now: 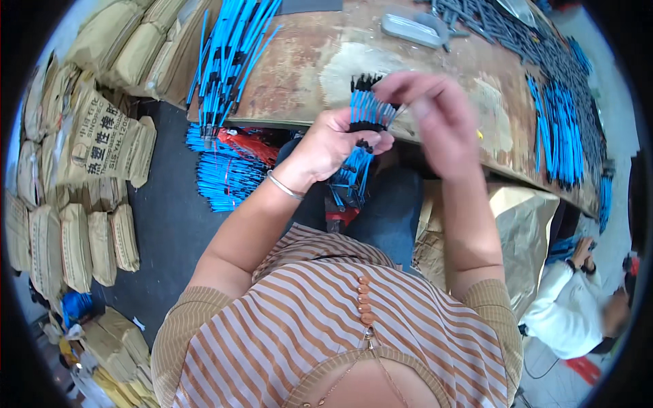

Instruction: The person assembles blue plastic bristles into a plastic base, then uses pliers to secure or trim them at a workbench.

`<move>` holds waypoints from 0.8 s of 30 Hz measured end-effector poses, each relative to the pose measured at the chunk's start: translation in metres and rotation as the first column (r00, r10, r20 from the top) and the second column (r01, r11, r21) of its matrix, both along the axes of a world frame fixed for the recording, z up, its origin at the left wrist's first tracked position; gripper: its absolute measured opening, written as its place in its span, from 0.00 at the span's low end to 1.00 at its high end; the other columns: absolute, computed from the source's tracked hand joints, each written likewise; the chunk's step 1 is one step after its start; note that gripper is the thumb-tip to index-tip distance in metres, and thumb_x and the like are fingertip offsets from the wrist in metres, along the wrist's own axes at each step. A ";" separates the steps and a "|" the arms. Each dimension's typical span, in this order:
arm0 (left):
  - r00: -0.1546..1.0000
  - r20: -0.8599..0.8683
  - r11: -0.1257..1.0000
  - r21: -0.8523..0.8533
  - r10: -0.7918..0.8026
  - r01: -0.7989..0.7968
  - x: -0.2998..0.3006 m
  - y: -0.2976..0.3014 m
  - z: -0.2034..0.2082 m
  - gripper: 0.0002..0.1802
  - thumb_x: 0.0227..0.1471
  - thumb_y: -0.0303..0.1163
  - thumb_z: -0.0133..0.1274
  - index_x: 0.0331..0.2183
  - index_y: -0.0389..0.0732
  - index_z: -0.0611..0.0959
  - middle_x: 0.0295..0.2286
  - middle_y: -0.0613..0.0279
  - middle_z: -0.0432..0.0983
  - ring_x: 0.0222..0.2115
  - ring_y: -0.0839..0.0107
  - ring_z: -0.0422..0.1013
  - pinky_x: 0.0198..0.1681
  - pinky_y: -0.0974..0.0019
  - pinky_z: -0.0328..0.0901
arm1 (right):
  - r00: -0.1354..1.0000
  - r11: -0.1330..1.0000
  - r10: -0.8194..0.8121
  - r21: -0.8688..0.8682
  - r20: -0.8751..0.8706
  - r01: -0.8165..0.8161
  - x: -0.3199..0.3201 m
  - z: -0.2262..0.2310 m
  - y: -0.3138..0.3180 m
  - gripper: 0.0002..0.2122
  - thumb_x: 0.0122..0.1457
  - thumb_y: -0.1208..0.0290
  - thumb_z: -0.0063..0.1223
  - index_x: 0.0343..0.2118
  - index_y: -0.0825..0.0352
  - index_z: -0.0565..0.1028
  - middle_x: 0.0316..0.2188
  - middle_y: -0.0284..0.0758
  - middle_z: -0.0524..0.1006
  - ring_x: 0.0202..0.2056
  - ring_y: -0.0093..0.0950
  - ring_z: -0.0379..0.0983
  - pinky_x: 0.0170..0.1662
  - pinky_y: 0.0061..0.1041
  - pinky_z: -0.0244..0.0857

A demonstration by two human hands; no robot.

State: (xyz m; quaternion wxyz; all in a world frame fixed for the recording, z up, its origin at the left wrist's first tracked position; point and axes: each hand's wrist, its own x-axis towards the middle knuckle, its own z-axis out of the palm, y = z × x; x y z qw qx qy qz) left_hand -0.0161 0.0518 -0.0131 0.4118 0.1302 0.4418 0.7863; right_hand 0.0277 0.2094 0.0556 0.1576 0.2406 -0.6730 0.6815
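My left hand (321, 148) is closed round a bundle of thin blue rods (369, 105) with black ends and a black band across the middle. The rods stand over the near edge of the table, and their lower part hangs below my fingers. Beside the bundle's upper right, my right hand (445, 126) is raised with bent fingers. Motion smears it, so I cannot tell whether it grips anything. A bracelet circles my left wrist.
The worn wooden table (292, 75) carries loose blue rods (235, 54), another blue pile (561, 132), dark grey rods (496, 27) and a clear plastic tray (411, 30). Blue bundles (228, 180) lie below its edge. Paper sacks (95, 136) stack at left. A person in white (564, 306) works at right.
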 end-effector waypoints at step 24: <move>0.972 -0.230 0.998 -0.033 0.042 -0.051 0.007 0.004 0.011 0.14 0.47 0.17 0.50 0.39 0.37 0.77 0.30 0.59 0.77 0.32 0.70 0.74 0.38 0.69 0.68 | 0.605 0.369 -0.670 0.514 -0.431 0.774 0.046 0.015 -0.005 0.06 0.48 0.81 0.55 0.30 0.67 0.76 0.27 0.35 0.69 0.25 0.27 0.68 0.26 0.21 0.62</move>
